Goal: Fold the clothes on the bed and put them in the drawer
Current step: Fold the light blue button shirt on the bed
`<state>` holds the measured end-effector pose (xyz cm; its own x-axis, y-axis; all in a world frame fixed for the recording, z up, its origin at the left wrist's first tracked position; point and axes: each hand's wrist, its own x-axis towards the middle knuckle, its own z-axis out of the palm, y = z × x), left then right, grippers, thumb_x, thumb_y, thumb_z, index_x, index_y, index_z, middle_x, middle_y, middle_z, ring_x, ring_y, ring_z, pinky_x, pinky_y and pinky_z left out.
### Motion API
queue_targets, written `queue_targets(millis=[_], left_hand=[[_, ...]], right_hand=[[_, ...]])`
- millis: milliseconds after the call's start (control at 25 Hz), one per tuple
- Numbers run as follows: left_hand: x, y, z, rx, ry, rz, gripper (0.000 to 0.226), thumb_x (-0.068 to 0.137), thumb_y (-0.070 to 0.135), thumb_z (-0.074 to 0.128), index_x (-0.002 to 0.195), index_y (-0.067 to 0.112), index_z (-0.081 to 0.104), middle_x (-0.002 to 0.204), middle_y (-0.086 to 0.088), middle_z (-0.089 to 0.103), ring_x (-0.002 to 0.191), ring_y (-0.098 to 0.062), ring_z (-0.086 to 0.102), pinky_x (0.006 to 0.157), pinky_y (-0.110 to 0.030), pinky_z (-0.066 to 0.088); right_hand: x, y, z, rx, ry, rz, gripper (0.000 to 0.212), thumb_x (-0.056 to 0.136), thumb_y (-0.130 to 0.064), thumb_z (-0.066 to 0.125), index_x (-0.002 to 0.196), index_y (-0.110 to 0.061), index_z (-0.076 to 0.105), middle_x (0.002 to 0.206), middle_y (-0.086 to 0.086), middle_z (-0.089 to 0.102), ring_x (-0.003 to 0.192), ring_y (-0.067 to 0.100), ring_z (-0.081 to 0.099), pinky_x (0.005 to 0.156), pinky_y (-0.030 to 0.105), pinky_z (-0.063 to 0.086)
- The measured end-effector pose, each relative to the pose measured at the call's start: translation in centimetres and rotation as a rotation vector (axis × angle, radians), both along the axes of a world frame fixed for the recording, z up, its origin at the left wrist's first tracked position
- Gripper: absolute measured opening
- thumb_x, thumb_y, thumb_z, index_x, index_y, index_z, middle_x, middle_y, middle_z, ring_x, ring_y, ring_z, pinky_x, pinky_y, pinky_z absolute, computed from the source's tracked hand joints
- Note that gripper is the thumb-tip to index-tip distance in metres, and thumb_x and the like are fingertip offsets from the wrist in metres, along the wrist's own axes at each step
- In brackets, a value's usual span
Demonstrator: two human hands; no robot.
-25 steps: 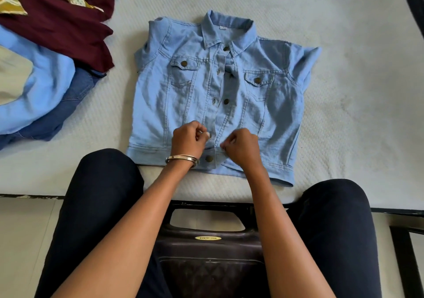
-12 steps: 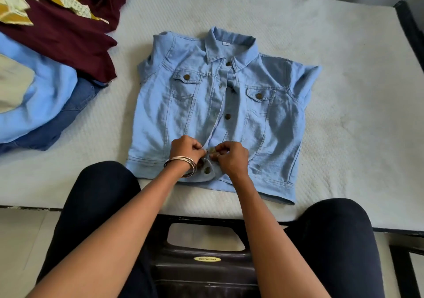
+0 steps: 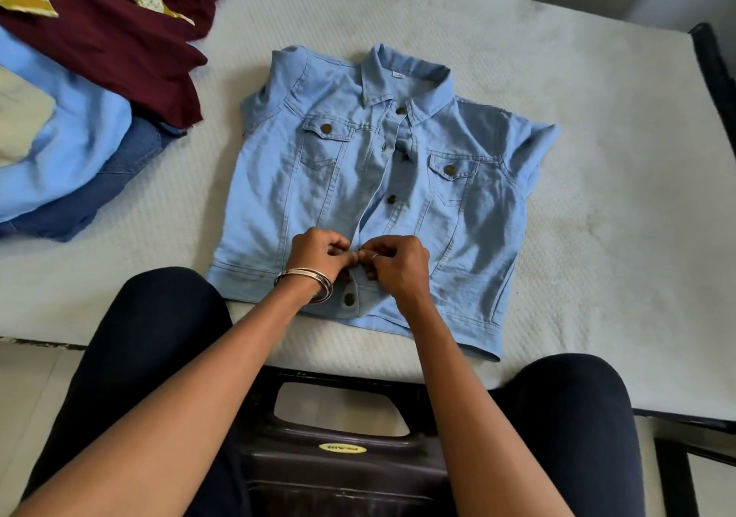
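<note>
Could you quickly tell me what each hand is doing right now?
Left hand: pinching the jacket front.
Right hand: pinching the jacket front too.

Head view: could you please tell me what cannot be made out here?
- Button being fastened on the denim jacket: hidden by the left hand and right hand.
- Clothes pile: cut off by the left edge.
- Collar label: too small.
- Drawer: out of view.

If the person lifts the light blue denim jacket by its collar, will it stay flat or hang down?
The denim jacket would probably hang and fold, since its front shows soft wrinkles on the bed. The unbuttoned upper front may gape open. Both hands, left hand and right hand, pinch it near the hem.
</note>
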<state>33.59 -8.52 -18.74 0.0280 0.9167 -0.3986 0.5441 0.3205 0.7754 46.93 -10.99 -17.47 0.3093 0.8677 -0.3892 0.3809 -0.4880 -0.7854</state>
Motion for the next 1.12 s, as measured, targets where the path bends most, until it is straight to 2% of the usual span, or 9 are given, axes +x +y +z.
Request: queue_targets(millis=[40, 160, 320, 480, 560, 760, 920, 1040, 1120], left_hand=[[0.1, 0.1, 0.4, -0.003, -0.025, 0.006, 0.001, 0.084, 0.01, 0.072, 0.084, 0.012, 0.073, 0.08, -0.01, 0.072, 0.067, -0.02, 0.069, 0.069, -0.025, 0.056], [0.0, 0.2, 0.2, -0.081, -0.174, 0.119, 0.026, 0.089, -0.002, 0.062, 0.072, 0.017, 0.066, 0.076, -0.016, 0.07, 0.057, -0.029, 0.069, 0.061, -0.046, 0.06], [0.7, -0.9, 0.2, 0.033, -0.119, 0.112, 0.011, 0.074, 0.001, 0.079, 0.081, 0.008, 0.074, 0.078, -0.012, 0.073, 0.059, -0.018, 0.069, 0.061, -0.033, 0.06], [1.3, -0.8, 0.2, 0.173, 0.104, 0.008, 0.013, 0.072, 0.012, 0.08, 0.085, 0.009, 0.077, 0.081, -0.009, 0.074, 0.076, -0.023, 0.07, 0.073, -0.035, 0.058], [1.4, -0.7, 0.3, 0.195, 0.173, -0.046, 0.01, 0.074, 0.014, 0.078, 0.084, 0.012, 0.077, 0.082, -0.008, 0.074, 0.079, -0.026, 0.069, 0.073, -0.038, 0.056], [1.5, -0.1, 0.8, 0.085, 0.213, -0.042, 0.006, 0.077, 0.015, 0.077, 0.084, 0.016, 0.077, 0.085, -0.005, 0.074, 0.083, -0.022, 0.069, 0.077, -0.034, 0.056], [1.1, 0.7, 0.5, -0.091, 0.1, 0.011, 0.01, 0.074, 0.008, 0.079, 0.073, 0.017, 0.074, 0.076, -0.007, 0.073, 0.071, -0.021, 0.07, 0.071, -0.033, 0.06], [1.0, 0.6, 0.1, -0.164, -0.012, 0.071, 0.022, 0.078, -0.002, 0.073, 0.068, 0.017, 0.068, 0.068, -0.009, 0.07, 0.054, -0.017, 0.066, 0.058, -0.028, 0.059], [0.8, 0.4, -0.1, -0.206, -0.118, 0.093, 0.021, 0.082, -0.005, 0.068, 0.072, 0.013, 0.068, 0.063, -0.008, 0.067, 0.045, -0.012, 0.06, 0.049, -0.024, 0.055]], right_hand=[[0.2, 0.0, -0.1, -0.027, 0.072, -0.039, 0.011, 0.082, 0.003, 0.072, 0.079, -0.007, 0.076, 0.068, 0.011, 0.071, 0.057, 0.02, 0.064, 0.062, 0.031, 0.059], [0.0, -0.1, -0.6, -0.096, 0.253, -0.127, 0.012, 0.086, 0.004, 0.068, 0.08, -0.004, 0.074, 0.067, 0.014, 0.067, 0.057, 0.02, 0.06, 0.057, 0.028, 0.055], [0.3, -0.1, -0.9, -0.127, 0.353, -0.134, 0.016, 0.089, 0.006, 0.063, 0.08, -0.004, 0.072, 0.071, 0.015, 0.068, 0.061, 0.024, 0.066, 0.06, 0.03, 0.056], [0.4, 0.5, 0.1, -0.135, 0.243, -0.111, 0.005, 0.089, -0.003, 0.069, 0.086, 0.0, 0.072, 0.076, 0.018, 0.072, 0.059, 0.026, 0.07, 0.058, 0.036, 0.06], [0.3, 0.6, 0.1, -0.118, 0.163, -0.113, 0.008, 0.087, 0.006, 0.065, 0.086, 0.0, 0.07, 0.077, 0.021, 0.071, 0.058, 0.029, 0.07, 0.058, 0.041, 0.061], [-0.6, 0.1, -1.1, -0.026, -0.091, -0.053, 0.014, 0.079, 0.006, 0.066, 0.075, -0.007, 0.069, 0.073, 0.015, 0.069, 0.074, 0.033, 0.068, 0.065, 0.041, 0.059], [-0.9, -0.2, -1.6, -0.05, -0.204, 0.094, 0.019, 0.079, 0.004, 0.062, 0.075, -0.014, 0.058, 0.076, 0.008, 0.062, 0.09, 0.033, 0.059, 0.065, 0.032, 0.045], [-0.4, -0.6, -2.3, -0.044, -0.214, 0.153, 0.014, 0.082, 0.002, 0.062, 0.083, -0.012, 0.06, 0.079, 0.005, 0.06, 0.088, 0.029, 0.055, 0.066, 0.027, 0.034], [0.2, -0.9, -2.8, -0.044, -0.151, 0.109, 0.008, 0.084, -0.002, 0.067, 0.089, -0.007, 0.065, 0.079, 0.002, 0.062, 0.082, 0.023, 0.058, 0.068, 0.026, 0.04]])
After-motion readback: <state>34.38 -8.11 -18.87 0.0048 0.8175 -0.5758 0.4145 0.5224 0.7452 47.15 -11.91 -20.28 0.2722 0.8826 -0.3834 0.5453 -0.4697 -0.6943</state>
